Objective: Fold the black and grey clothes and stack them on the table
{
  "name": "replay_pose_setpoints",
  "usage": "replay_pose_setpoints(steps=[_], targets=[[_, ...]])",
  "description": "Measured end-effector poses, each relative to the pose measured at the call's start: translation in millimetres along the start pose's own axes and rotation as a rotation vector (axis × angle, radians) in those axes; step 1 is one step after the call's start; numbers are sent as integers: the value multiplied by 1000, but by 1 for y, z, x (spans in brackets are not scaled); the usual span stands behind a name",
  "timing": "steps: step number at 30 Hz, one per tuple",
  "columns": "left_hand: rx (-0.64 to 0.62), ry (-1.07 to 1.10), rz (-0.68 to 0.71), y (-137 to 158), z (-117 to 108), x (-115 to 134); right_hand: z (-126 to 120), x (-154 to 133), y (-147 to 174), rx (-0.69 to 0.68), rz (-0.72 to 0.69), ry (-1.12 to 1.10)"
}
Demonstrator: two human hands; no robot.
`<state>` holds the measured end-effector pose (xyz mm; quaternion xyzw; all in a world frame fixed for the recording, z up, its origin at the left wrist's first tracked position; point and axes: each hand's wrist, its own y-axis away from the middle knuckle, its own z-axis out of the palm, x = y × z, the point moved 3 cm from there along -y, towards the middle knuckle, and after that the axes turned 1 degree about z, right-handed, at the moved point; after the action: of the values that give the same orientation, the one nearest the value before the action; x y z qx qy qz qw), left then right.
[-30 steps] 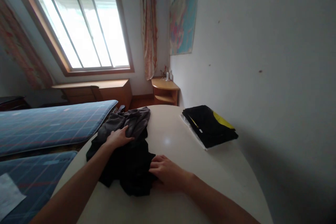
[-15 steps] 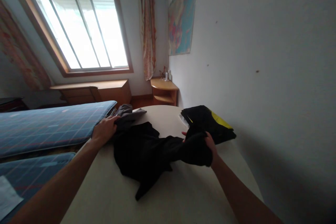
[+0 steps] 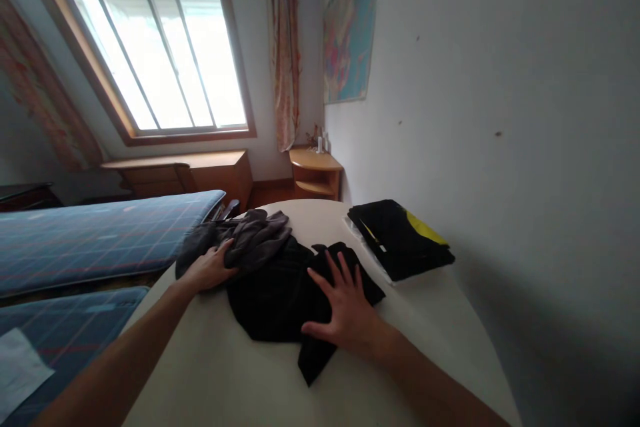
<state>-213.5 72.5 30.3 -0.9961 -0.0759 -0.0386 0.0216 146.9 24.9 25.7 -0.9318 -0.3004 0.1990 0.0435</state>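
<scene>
A black garment point(image 3: 270, 303) lies crumpled on the pale round table point(image 3: 400, 373). My right hand point(image 3: 345, 310) is over its right part with fingers spread, palm down; whether it presses on the cloth is hard to tell. Bunched against the garment's left side is a dark grey garment point(image 3: 260, 237). My left hand point(image 3: 213, 267) has its fingers closed on the grey cloth, the tips partly hidden in the folds. To the right, apart from both hands, sits a folded stack of black clothing with a yellow patch point(image 3: 400, 237), clear plastic showing under its edge.
Blue plaid mattresses point(image 3: 100, 233) border the table on the left, with a white sheet point(image 3: 20, 370) on the lower one. The wall point(image 3: 525, 213) rises close on the right. Beyond the table stand a corner shelf point(image 3: 317, 160) and a wooden desk point(image 3: 220, 177) below the window.
My right hand has let go of the black garment's right end and moved left, fingers now spread over it. My left hand has pulled the grey garment nearer; more of it shows.
</scene>
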Motion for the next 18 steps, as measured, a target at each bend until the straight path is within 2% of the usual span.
replay_pose_setpoints(steps=[1,3,6,9,12,15,18], targets=[[15,-20,9,0,-2,2,9,-4,1,-79,-2,9],[43,-46,3,-1,-8,5,19,-6,1,-132,11,27],[170,28,-73,-4,-23,5,18,-1,-4,-42,31,53],[390,306,-169,-7,-45,-2,7,6,-11,13,16,42],[604,577,-127,-9,-69,-10,-2,13,-14,38,14,-15],[711,712,-49,-9,-83,-18,-8,20,-13,60,24,-64],[819,832,-94,-8,-86,-33,-12,27,-10,89,28,-114]])
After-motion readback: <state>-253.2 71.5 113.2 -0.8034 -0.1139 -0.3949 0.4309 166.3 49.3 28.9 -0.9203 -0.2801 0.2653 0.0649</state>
